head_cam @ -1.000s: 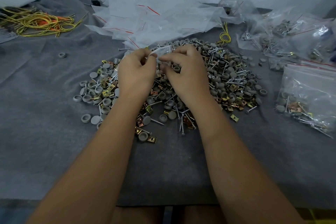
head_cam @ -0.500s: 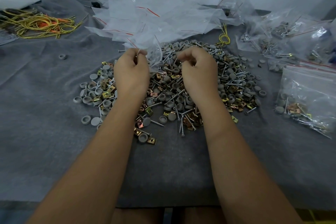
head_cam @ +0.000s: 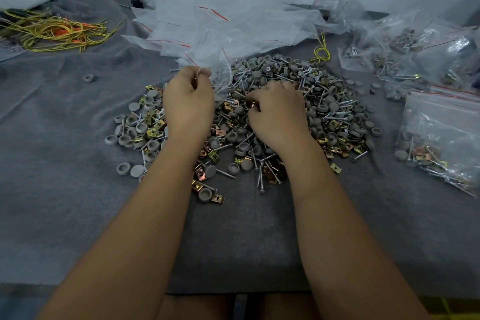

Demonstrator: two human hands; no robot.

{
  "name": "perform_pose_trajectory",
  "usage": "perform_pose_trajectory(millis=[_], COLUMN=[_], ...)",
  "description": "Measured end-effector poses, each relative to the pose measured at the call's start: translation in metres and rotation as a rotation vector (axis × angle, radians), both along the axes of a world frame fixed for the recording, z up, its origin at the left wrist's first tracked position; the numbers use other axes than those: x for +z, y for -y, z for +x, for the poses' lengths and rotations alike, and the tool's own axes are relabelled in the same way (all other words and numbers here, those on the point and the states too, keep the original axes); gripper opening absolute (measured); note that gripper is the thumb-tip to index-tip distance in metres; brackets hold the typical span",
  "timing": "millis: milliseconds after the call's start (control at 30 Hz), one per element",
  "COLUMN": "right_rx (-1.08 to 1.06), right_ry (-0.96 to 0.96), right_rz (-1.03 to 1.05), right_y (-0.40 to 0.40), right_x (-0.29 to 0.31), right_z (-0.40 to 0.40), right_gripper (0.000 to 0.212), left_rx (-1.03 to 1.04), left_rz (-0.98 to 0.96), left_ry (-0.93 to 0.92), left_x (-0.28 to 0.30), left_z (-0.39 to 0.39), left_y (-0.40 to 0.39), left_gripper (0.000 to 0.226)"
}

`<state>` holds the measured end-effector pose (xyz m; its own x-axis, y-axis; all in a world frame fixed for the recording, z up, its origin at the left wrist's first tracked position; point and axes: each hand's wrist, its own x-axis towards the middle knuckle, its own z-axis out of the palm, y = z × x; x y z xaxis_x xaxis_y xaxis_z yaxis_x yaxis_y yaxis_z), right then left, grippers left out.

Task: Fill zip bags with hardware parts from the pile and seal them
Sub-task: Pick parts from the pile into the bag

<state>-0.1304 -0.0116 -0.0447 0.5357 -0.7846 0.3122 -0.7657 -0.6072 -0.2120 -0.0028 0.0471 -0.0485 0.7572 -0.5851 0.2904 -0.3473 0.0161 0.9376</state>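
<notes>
The left hand (head_cam: pixel 188 101) pinches the rim of an empty clear zip bag (head_cam: pixel 220 75), holding it up just above the far left part of the pile of screws, grey caps and brass clips (head_cam: pixel 259 122) on the grey cloth-covered counter (head_cam: pixel 65 189). The right hand (head_cam: pixel 278 109) rests on the pile with its fingers curled down into the parts, pinching a brass clip. Loose empty bags (head_cam: pixel 220 23) lie behind the pile, and a filled bag (head_cam: pixel 441 135) lies well to the right.

single head-worn wide-angle view, looking forward and down over both forearms at the grey surface (head_cam: pixel 65 189); close in, hardware pile (head_cam: pixel 324 112) mid-frame, wall at top edge, no second view
</notes>
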Motion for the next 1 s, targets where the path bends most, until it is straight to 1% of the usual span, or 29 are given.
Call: perform_pose_trajectory(millis=[300,467,600,667,767,833,933,1000], right_rx=[0.000,0.025,0.036,0.042,0.049,0.045,0.062,0.072], right_ry=[-0.031,0.071,0.101,0.181,0.417,0.527,0.646,0.686], right_rz=[-0.010,0.036,0.009,0.020,0.125,0.176,0.207,0.189], right_y=[0.0006,-0.0010,-0.0012,-0.0010,-0.0005,-0.0002,-0.0022,-0.0040], right_x=[0.0006,0.0022,0.0015,0.0016,0.0033,0.0044,0.0063,0.0080], right_z=[0.0001,-0.0015,-0.0014,0.0001,0.0021,0.0030,0.0033,0.0030], right_gripper=[0.030,0.020,0.012,0.010,0.011,0.012,0.015,0.016], left_rx=[-0.017,-0.025,-0.027,-0.026,-0.024,-0.026,-0.027,-0.043], left_rz=[0.009,0.008,0.022,0.026,0.029,0.031,0.030,0.022], left_ry=[-0.003,0.009,0.017,0.026,0.030,0.028,0.027,0.029], left_x=[0.0003,-0.0002,-0.0001,0.0001,0.0000,-0.0003,-0.0008,-0.0002], left_z=[-0.0008,-0.0018,-0.0018,-0.0020,-0.0024,-0.0027,-0.0024,-0.0027], left_y=[-0.0001,-0.0002,-0.0007,-0.0011,-0.0012,-0.0013,-0.0017,-0.0019], left_gripper=[0.025,0.024,0.024,0.024,0.024,0.024,0.022,0.019])
